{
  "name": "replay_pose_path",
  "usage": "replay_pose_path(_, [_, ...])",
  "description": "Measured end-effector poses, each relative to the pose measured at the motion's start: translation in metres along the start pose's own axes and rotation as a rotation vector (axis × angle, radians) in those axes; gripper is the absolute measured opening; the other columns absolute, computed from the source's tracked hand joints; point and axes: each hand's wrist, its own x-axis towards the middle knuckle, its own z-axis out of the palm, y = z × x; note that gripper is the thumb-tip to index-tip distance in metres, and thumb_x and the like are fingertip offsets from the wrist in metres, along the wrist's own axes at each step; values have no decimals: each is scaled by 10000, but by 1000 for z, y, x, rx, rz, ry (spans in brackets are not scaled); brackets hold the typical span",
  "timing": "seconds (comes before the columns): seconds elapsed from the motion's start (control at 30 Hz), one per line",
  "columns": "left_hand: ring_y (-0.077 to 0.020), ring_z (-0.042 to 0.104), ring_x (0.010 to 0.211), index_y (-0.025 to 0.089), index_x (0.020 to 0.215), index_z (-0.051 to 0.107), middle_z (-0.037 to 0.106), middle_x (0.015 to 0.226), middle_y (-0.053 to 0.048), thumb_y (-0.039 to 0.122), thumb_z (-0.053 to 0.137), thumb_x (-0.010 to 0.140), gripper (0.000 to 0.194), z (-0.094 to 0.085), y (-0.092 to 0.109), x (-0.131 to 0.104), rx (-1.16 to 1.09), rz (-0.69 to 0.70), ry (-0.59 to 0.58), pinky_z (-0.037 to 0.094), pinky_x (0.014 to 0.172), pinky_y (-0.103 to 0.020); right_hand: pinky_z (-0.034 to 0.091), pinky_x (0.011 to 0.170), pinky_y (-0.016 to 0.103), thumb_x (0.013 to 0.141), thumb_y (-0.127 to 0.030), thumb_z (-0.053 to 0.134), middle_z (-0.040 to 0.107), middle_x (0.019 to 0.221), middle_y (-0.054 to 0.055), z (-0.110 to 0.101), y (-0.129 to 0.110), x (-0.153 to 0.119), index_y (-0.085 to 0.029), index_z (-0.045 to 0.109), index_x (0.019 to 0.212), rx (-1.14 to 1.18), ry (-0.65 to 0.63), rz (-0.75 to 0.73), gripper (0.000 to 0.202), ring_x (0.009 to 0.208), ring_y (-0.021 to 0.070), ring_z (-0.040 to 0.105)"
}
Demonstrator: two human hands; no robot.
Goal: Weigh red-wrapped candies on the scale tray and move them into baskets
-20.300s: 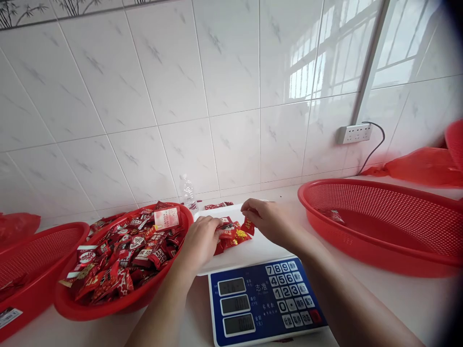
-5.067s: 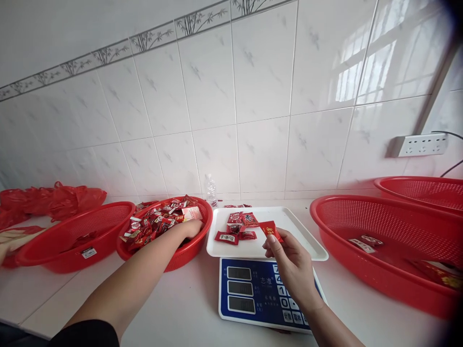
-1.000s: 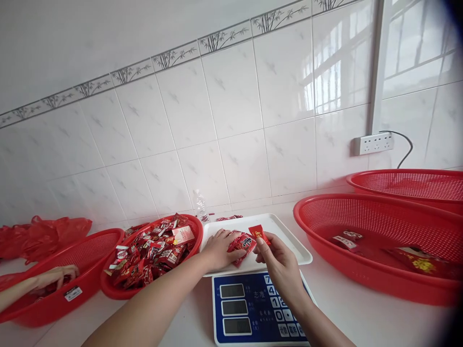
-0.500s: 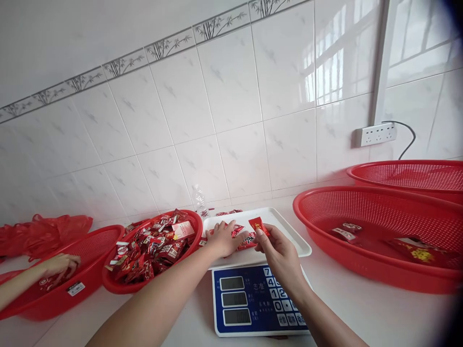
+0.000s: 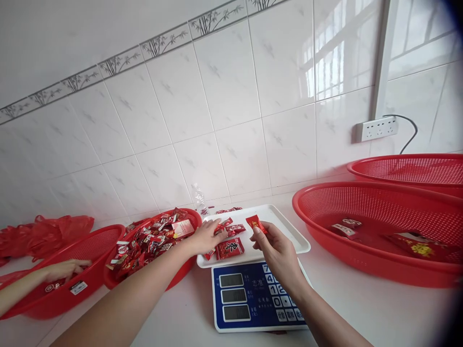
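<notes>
My right hand (image 5: 272, 245) pinches a small red snack packet (image 5: 255, 224) between thumb and fingers, above the white tray (image 5: 285, 231) of a digital scale (image 5: 258, 299). Over the tray's left side, my left hand (image 5: 206, 237) is open, fingers spread and touching or just above the packets there. A larger red packet (image 5: 230, 248) with white lettering lies flat beside it, and a smaller red packet (image 5: 236, 230) is just beyond the fingertips. Left of the tray, a round red basket (image 5: 173, 279) is heaped with similar packets, partly hidden by my left forearm.
A large red basket (image 5: 347, 255) with a few packets stands on the right, another red basket (image 5: 405, 166) behind it. On the left, another person's hand (image 5: 70, 269) reaches into a red basket (image 5: 54, 306). A clear plastic bottle (image 5: 198, 198) stands by the wall.
My left hand has moved left across the tray, uncovering the large packet. The right hand still holds its small packet, slightly further left. The other person's hand has shifted right in the basket.
</notes>
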Motion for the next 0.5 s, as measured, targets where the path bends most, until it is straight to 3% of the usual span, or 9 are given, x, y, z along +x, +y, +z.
replay_pose_path(0.1, [-332,106,1432,276,1465,273,247,1543,-101,754,332,814,810,17,2,-8,107,-79,-29,22,1122,-569,511,614,305,835,-596,522,633,697,35,1,1,-1,-172,635,960,-9,-15,-6,456,631,180,605])
replay_pose_path(0.17, [-333,54,1438,284,1482,226,182,1562,-90,768,312,808,834,25,5,-8,120,-75,-65,-7,1114,-585,509,613,303,837,-599,519,627,695,32,1,2,-1,-173,634,962,-12,-26,-11,459,631,179,605])
replay_pose_path(0.23, [-330,77,1436,276,1476,248,173,1567,-79,767,328,804,837,28,6,-3,98,-12,-77,55,1128,-558,502,612,295,841,-599,516,625,696,27,1,3,-1,-173,633,967,-20,-33,-10,460,628,175,604])
replay_pose_path(0.33, [-312,241,1398,252,1445,317,275,1535,-83,754,427,776,844,25,3,12,-30,91,-64,216,1123,-465,492,622,292,840,-605,516,627,701,26,1,3,-1,-170,631,978,-28,-35,-5,470,634,175,605])
replay_pose_path(0.4, [-287,338,1358,230,1436,324,334,1508,-95,741,396,803,817,20,1,25,-179,80,-42,292,1094,-411,489,624,295,832,-612,520,628,712,33,0,3,-1,-167,628,985,-20,-36,0,483,643,181,604])
replay_pose_path(0.5, [-268,325,1367,197,1422,344,349,1497,-110,703,314,855,760,18,2,44,-205,53,32,269,1104,-399,489,614,292,832,-611,521,629,722,36,0,2,-1,-167,623,992,1,-42,11,482,635,177,600])
